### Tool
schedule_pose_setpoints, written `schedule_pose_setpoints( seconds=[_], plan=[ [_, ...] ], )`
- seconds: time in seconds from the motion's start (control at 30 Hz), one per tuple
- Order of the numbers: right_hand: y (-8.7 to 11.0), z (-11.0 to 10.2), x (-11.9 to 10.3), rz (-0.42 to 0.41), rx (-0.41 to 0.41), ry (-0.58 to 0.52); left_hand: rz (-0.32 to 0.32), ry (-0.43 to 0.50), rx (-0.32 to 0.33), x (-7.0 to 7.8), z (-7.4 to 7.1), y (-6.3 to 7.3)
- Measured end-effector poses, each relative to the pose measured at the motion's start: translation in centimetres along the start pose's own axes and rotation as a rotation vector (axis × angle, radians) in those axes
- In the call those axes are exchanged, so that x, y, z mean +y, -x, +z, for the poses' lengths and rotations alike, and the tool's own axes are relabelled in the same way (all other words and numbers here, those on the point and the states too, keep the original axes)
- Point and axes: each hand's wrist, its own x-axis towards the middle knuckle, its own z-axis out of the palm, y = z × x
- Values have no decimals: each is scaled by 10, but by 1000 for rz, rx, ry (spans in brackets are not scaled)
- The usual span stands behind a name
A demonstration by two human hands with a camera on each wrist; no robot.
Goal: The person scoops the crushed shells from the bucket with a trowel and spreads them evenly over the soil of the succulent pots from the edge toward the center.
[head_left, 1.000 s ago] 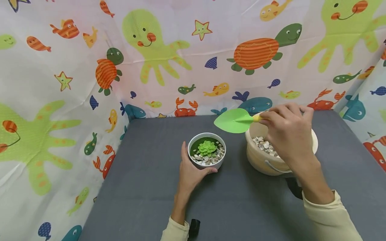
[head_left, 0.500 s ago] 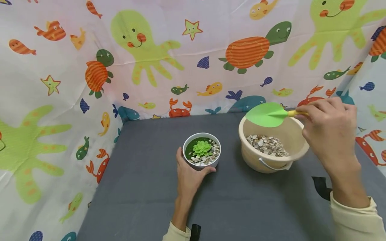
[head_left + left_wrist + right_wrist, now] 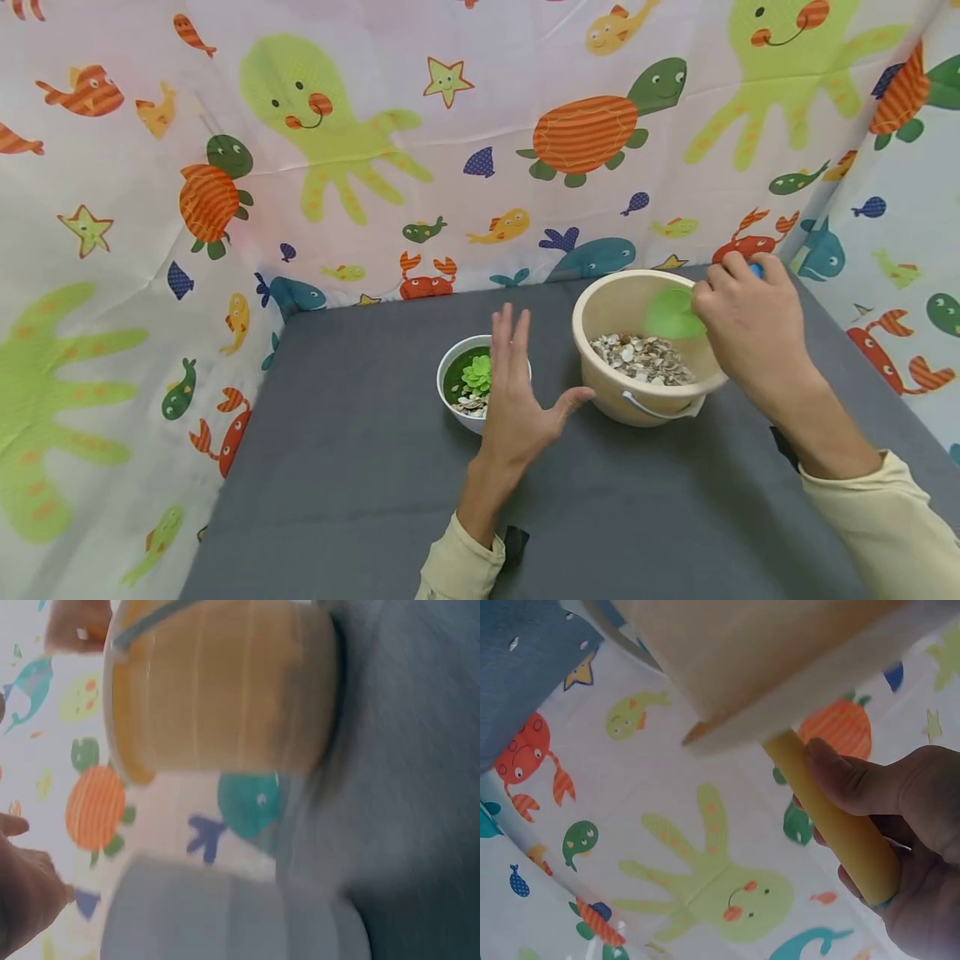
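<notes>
My left hand (image 3: 516, 421) is raised with fingers straight and thumb spread, holding nothing. In the head view it overlaps the right side of a white pot (image 3: 462, 418). The pot has a green succulent (image 3: 476, 375) and pale shell bits in it. My right hand (image 3: 752, 329) grips a toy trowel by its yellow handle (image 3: 836, 814), at the right side of a beige bucket (image 3: 607, 390). The trowel's green blade (image 3: 671, 314) points down inside the rim, above a heap of shell pieces (image 3: 648, 360).
The bucket's handle (image 3: 660, 414) hangs down at its front. Pot and bucket stand on a dark grey cloth (image 3: 360, 467). A sea-animal printed curtain (image 3: 442, 183) closes off the back and both sides.
My left hand has let go of the pot and moved right and up, its fingers straightening. My right hand moved right, then back left, tipping the trowel blade down into the bucket.
</notes>
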Motion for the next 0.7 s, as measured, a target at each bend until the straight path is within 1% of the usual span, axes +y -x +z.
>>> schedule_pose_setpoints(
  seconds=[0.07,0.17,0.23,0.3,0.37,0.43,0.5,0.6,0.7],
  plan=[
    [-3,9,-4,-40,-25,47,10,3,-78,7,8,-8],
    [-3,26,-9,-76,-75,77,-26,22,-197,14,23,-16],
    [-2,35,-11,-84,-115,88,-43,23,-261,16,32,-17],
    [0,43,-13,-84,-160,74,-53,22,-301,16,38,-15],
    [1,47,-12,-87,-211,61,-42,5,-312,16,41,-13],
    [0,47,-11,-83,-268,49,-28,-5,-304,16,41,-12],
    [-1,47,-10,-72,-307,35,-19,-1,-292,16,41,-13],
    [-3,47,-9,-17,-347,12,-3,13,-281,15,43,-14],
    [-2,48,-9,64,-373,-44,1,25,-281,16,44,-14]
  ],
)
